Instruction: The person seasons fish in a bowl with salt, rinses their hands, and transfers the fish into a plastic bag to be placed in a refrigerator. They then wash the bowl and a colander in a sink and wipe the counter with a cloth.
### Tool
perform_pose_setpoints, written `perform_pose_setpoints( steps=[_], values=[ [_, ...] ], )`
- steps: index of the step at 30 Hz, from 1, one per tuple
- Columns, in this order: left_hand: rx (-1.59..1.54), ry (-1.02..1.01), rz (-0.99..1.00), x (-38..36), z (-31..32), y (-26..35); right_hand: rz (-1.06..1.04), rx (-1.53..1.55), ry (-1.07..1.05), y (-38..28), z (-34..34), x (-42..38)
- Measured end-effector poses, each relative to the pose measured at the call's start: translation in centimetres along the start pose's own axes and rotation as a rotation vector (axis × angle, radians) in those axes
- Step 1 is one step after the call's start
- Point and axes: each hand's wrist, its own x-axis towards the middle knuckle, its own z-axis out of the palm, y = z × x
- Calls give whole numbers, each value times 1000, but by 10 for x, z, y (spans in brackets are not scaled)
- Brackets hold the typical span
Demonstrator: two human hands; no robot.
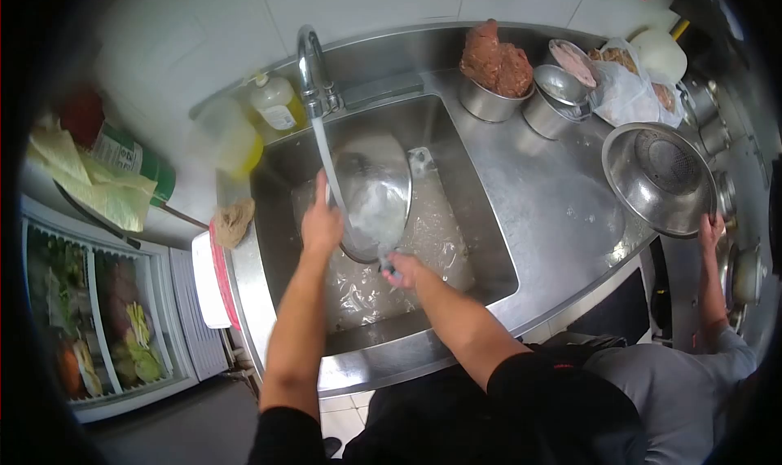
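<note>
A round, shiny metal bowl point(379, 163) is tilted in the sink, with water from the faucet point(309, 66) running into it. My left hand point(322, 224) grips its left rim. At the bowl's lower edge, my right hand point(405, 271) is closed around a small greyish-blue item too blurred to make out. Below the bowl, the steel sink point(481, 245) holds cloudy, rippling water.
Behind the sink stand a soap bottle point(277, 102) and a yellow-liquid container point(236, 151). On the right counter are a pot point(489, 105) heaped with ground meat and plastic bags point(623, 98). A co-worker's hand point(711, 229) holds a large strainer bowl point(648, 192).
</note>
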Motion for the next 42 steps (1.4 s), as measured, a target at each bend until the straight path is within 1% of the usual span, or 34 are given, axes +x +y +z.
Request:
perform_pose_setpoints(
  steps=[1,2,3,5,6,8,9,10,13,14,17,18,21,22,25,26,28,29,31,33,34,35,37,38,41,42],
  values=[
    [170,8,131,17,-5,8,-54,-189,19,-1,4,-21],
    [342,17,268,33,-9,16,-112,-371,38,-9,15,-62],
    [425,14,337,43,-13,24,-168,-549,58,-13,21,-90],
    [595,16,486,52,-27,45,-548,-1069,122,-22,-3,-102],
    [638,17,514,50,-34,54,-741,-1327,156,-29,-19,-109],
    [673,120,629,51,-38,46,-663,-1461,320,-46,-34,-161],
    [693,173,689,50,-40,43,-650,-1502,332,-53,-44,-184],
    [638,211,705,40,-50,48,-638,-1539,345,-59,-53,-200],
    [405,311,741,32,-59,23,-631,-1523,420,-62,-61,-219],
    [299,337,708,26,-61,22,-637,-1541,427,-63,-59,-223],
    [161,413,813,31,-55,-2,-660,-1591,427,-50,-58,-232],
    [90,375,781,33,-51,-9,-687,-1587,429,-46,-61,-233],
    [-194,363,711,27,-49,-17,-743,-1591,475,-35,-70,-244],
    [-261,395,699,22,-50,-21,-755,-1596,492,-30,-75,-248],
    [-329,311,172,8,-50,-33,-817,-1520,519,-17,-87,-267],
    [-223,285,-22,11,-44,-43,-881,-1465,522,-11,-95,-267],
    [-364,288,-130,16,-12,-76,-1011,-1348,517,-4,-109,-259],
    [-431,292,-179,21,12,-97,-1020,-1366,497,-4,-109,-259],
    [-891,216,-451,35,85,-152,-1038,-1387,458,-5,-106,-260],
    [-1080,-268,-744,3,81,-139,-951,-1424,456,-6,-99,-265],
    [-1194,-274,-796,-10,98,-136,-908,-1443,455,-7,-97,-266],
    [-1311,-279,-847,-19,115,-132,-931,-1459,455,-8,-97,-264],
    [-1369,-330,-918,-33,124,-113,-968,-1497,455,-8,-97,-263],
    [-1401,-358,-957,-41,121,-107,-949,-1519,472,-6,-97,-262],
    [-1116,-667,-871,-27,71,-122,-940,-1580,497,-8,-99,-255],
    [-908,-786,-799,-3,76,-147,-955,-1587,487,-7,-101,-252]
  ],
)
